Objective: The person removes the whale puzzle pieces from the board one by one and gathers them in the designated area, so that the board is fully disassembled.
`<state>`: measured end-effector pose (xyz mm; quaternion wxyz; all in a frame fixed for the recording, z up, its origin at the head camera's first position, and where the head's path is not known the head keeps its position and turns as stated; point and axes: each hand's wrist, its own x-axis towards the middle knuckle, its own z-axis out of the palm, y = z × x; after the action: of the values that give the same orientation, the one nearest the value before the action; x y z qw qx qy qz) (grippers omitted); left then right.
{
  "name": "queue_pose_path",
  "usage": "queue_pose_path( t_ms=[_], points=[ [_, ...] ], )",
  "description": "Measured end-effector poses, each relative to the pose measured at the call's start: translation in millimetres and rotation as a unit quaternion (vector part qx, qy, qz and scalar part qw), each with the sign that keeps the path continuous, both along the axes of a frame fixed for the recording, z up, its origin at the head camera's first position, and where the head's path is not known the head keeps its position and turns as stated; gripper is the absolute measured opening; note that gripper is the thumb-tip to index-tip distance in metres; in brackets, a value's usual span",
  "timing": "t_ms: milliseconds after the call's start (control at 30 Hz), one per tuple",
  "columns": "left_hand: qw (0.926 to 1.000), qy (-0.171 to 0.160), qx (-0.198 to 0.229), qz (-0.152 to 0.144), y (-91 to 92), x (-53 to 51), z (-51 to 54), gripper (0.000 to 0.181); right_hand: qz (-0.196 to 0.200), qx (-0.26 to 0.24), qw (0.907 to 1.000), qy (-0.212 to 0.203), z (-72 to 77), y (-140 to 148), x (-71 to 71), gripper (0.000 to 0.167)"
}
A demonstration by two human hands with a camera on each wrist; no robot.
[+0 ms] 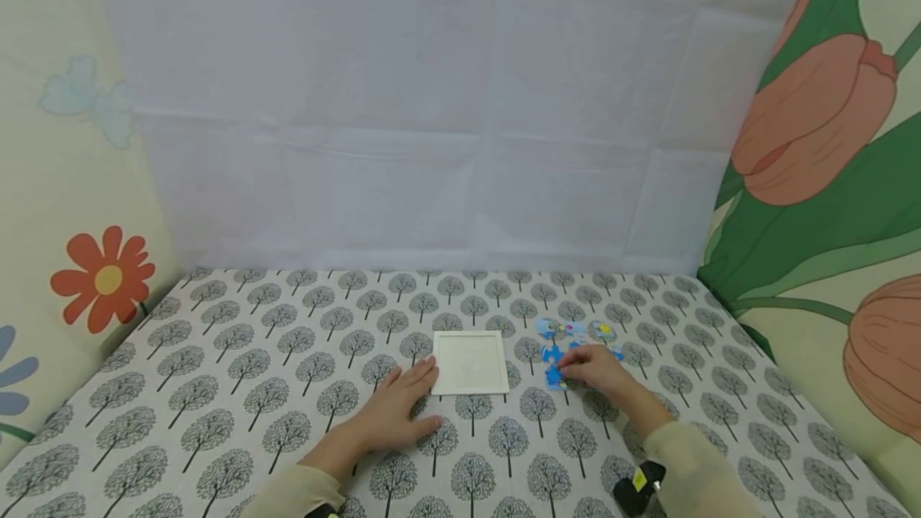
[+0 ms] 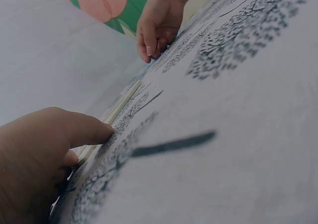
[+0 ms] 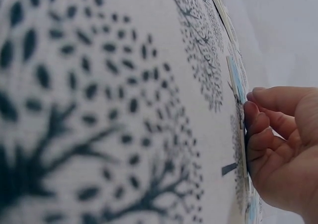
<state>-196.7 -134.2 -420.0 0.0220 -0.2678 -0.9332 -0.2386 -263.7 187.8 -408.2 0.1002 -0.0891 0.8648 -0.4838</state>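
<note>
A square white frame or tray [image 1: 471,388] lies on the cloth. My left hand [image 1: 399,410] rests flat on the cloth with spread fingers, its fingertips touching the frame's left edge. Right of the frame are several blue jigsaw puzzle pieces [image 1: 568,329], some with coloured pictures. Over these, my right hand [image 1: 597,370] bends its fingers down and pinches at a blue puzzle piece [image 1: 553,377] at the near left of the group. In the right wrist view, thumb and fingertips meet at the edge of a light blue piece [image 3: 237,80]; the fingers partly hide the others.
A white cloth with dark tree prints [image 1: 266,438] covers the table. Behind it hangs a plain white sheet [image 1: 403,102]. Flower-printed panels [image 1: 813,262] stand on both sides. One round piece with a yellow flower [image 1: 604,331] lies beyond the right hand.
</note>
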Motion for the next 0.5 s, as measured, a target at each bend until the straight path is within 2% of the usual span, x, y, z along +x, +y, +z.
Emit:
queue_pose_path(
  t_ms=[367, 500],
  points=[
    [0.9984, -0.04, 0.038, 0.013, -3.6, -3.9, -1.1, 0.063, -0.029, -0.019, 0.9989, -0.03, 2.7, -3.8, -2.3, 0.015],
    [0.9983, -0.038, 0.044, 0.009, -7.9, -4.1, 6.1, 0.059, -0.008, -0.033, 0.9987, -0.037, 7.2, -3.3, -3.4, 0.019]
  ],
)
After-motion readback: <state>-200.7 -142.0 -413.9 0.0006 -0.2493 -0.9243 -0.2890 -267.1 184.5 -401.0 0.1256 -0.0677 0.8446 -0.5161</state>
